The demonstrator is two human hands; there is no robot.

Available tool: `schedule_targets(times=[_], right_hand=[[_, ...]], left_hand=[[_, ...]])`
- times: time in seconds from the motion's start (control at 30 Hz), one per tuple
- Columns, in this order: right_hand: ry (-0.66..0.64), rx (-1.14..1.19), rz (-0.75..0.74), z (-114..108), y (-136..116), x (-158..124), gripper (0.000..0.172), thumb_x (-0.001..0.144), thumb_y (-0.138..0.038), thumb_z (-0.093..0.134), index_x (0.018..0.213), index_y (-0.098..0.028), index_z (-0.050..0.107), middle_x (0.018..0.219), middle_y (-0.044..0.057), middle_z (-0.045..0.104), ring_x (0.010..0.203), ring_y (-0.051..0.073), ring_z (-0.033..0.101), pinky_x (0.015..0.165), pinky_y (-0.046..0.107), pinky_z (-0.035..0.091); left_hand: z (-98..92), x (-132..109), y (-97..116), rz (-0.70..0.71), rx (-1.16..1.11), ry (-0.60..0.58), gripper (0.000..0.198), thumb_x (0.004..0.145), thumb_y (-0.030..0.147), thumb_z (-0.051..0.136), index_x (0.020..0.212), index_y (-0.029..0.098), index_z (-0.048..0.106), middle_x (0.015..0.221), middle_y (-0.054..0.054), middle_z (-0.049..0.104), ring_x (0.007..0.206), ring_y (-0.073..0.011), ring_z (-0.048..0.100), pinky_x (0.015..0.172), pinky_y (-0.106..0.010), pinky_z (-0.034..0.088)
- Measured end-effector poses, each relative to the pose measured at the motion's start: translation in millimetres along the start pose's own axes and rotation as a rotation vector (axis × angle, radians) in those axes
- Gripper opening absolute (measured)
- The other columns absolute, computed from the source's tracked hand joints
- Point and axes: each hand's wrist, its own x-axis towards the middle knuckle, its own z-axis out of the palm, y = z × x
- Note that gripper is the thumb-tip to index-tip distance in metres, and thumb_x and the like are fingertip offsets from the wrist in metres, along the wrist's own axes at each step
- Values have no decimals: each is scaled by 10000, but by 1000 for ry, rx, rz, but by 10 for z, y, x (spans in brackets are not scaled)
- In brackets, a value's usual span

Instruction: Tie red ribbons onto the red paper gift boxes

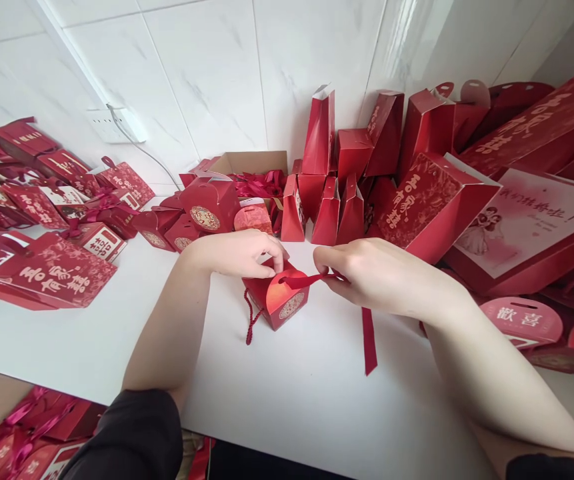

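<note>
A small red gift box with a gold round emblem stands on the white table in front of me. My left hand rests over its top, fingers curled and pinching at the box's handle flap. My right hand pinches a red ribbon that runs from the box top through my fingers and hangs down onto the table. A red cord dangles from the box's left side.
Many red gift boxes and bags crowd the table: a pile at the left, upright ones at the back, large bags at the right. An open cardboard box of ribbons sits against the tiled wall. More red boxes lie below the table's left edge.
</note>
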Motion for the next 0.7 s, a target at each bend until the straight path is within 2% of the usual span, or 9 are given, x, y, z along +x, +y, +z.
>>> schedule_targets(times=[0.2, 0.53, 0.7], right_hand=[[20, 23, -23, 51, -71, 41, 102, 877, -139, 416, 819, -223, 425, 576, -31, 434, 484, 134, 235, 496, 276, 164], [23, 23, -6, 57, -114, 57, 59, 869, -170, 421, 867, -224, 443, 601, -24, 465, 489, 142, 235, 495, 278, 171], [33, 15, -3, 62, -132, 63, 73, 865, -161, 420, 884, -215, 466, 602, -16, 476, 477, 138, 250, 493, 277, 171]], left_hand=[[2, -2, 28, 55, -18, 5, 302, 828, 208, 550, 1077, 244, 716, 1212, 7, 668, 1054, -182, 600, 876, -248, 428], [24, 23, 13, 100, -28, 11, 237, 801, 200, 583, 993, 234, 718, 1023, 23, 710, 908, -162, 622, 796, -242, 435], [40, 29, 39, 121, -42, 8, 254, 829, 208, 562, 1004, 239, 742, 1030, 10, 709, 841, -148, 613, 729, -240, 435]])
